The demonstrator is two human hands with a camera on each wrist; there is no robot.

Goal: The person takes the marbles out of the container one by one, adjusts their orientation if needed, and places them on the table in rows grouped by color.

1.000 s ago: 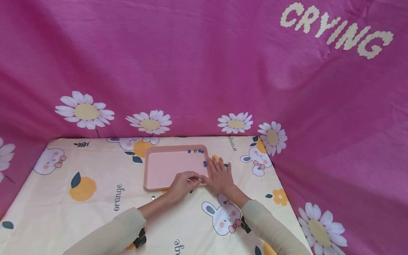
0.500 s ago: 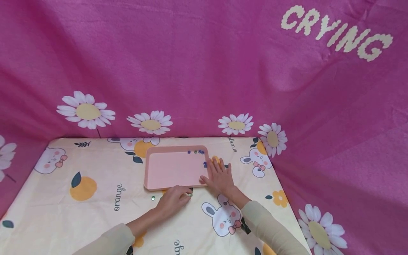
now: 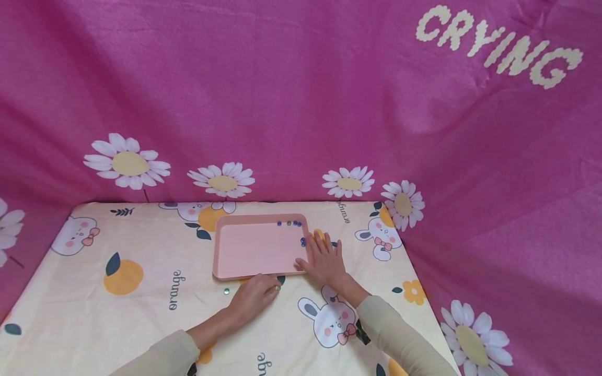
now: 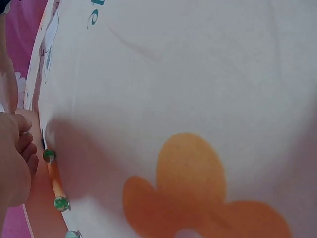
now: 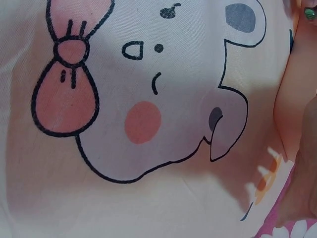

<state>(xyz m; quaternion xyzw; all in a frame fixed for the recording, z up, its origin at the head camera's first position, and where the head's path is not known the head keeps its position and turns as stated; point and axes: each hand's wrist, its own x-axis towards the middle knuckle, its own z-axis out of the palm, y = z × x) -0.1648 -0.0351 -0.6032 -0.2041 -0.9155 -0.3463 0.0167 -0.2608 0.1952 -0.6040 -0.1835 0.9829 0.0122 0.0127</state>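
Note:
In the head view my left hand is at the near edge of a pink tray, its fingers curled. It pinches a green marble at the fingertips. Another green marble lies on the cloth left of that hand. Below the hand in the left wrist view, a green marble, a second green marble and a paler marble lie beside the tray. My right hand rests spread on the tray's right edge, thumb over the near corner.
Inside the tray, blue marbles and a green marble lie along the far wall. More blue marbles sit by the right wall. A printed cloth covers the table; a magenta curtain hangs behind.
My left hand has drawn back from the right thumb to the near left, out past the tray's front edge, with a green marble at its fingertips. The right hand has stayed put.

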